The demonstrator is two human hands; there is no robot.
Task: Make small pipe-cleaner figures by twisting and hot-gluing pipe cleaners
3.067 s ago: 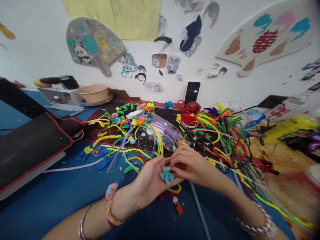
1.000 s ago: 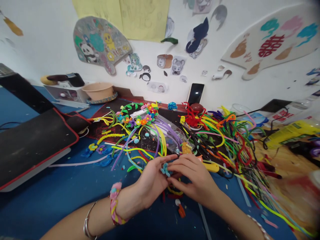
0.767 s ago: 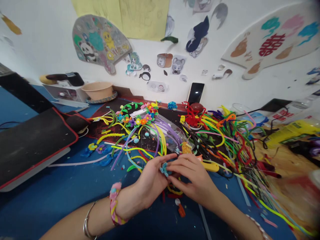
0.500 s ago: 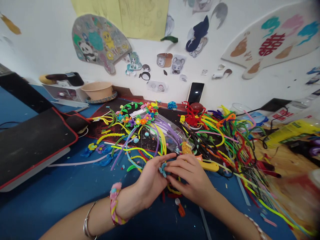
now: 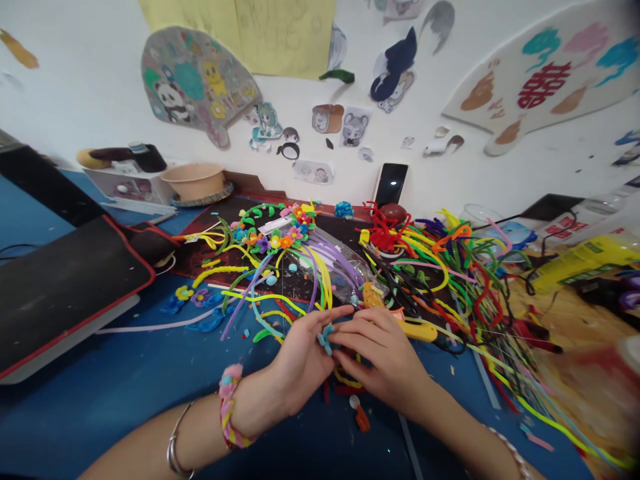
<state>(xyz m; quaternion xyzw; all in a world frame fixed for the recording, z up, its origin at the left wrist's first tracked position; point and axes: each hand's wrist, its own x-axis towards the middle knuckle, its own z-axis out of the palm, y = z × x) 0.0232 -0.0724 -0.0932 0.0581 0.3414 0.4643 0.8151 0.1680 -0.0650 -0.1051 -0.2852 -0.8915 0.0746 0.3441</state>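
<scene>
A small blue flower of fuzzy pipe cleaner (image 5: pixel 326 339) sits between my two hands, near the middle of the head view. My left hand (image 5: pixel 306 360) is turned palm up, its fingers curled behind the flower and partly hidden. From the right, my right hand (image 5: pixel 383 353) touches the flower with its fingertips, the fingers bent around its edge. Just beyond the hands lie yellow pipe cleaners (image 5: pixel 325 280) and purple ones (image 5: pixel 345 263). A flower-covered hoop (image 5: pixel 275 243) rests behind them.
On the right is a large tangle of coloured pipe cleaners (image 5: pixel 450 267), with a yellow-handled tool (image 5: pixel 419 331) in front. A phone (image 5: pixel 391 185) leans on the wall. At the left stand a black board (image 5: pixel 70 287) and a beige bowl (image 5: pixel 195 182).
The blue flower has turned slightly between the fingers, so its petals show more spread. Both hands have stayed almost in place.
</scene>
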